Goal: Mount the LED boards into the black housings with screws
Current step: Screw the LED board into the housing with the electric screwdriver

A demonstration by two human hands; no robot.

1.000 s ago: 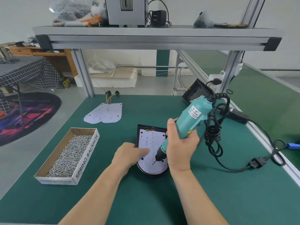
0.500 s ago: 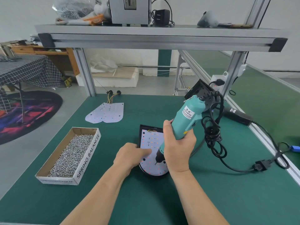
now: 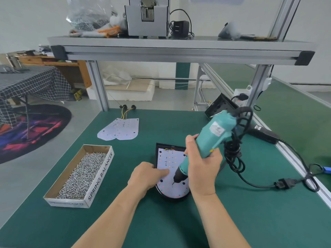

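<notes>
head view.
one: where is the led board (image 3: 170,158)?
two: it sits in a black housing (image 3: 172,198) on the green counter (image 3: 232,221), straight ahead of the person and between both hands. its long axis runs away from the body, rounded end nearest.
one: and the hands?
two: the left hand (image 3: 146,174) rests its fingers on the board's left half, holding nothing. the right hand (image 3: 202,169) is wrapped round a teal electric screwdriver (image 3: 211,138) that tilts up to the right. its bit is at the board's near half, just beside the left fingertips; i cannot tell if it touches.
one: room to move?
two: probably only a short push downward is needed. the box of screws (image 3: 100,174) lies well apart on the left, and the coiled cord (image 3: 232,154) hangs near the housing's right edge.
</notes>
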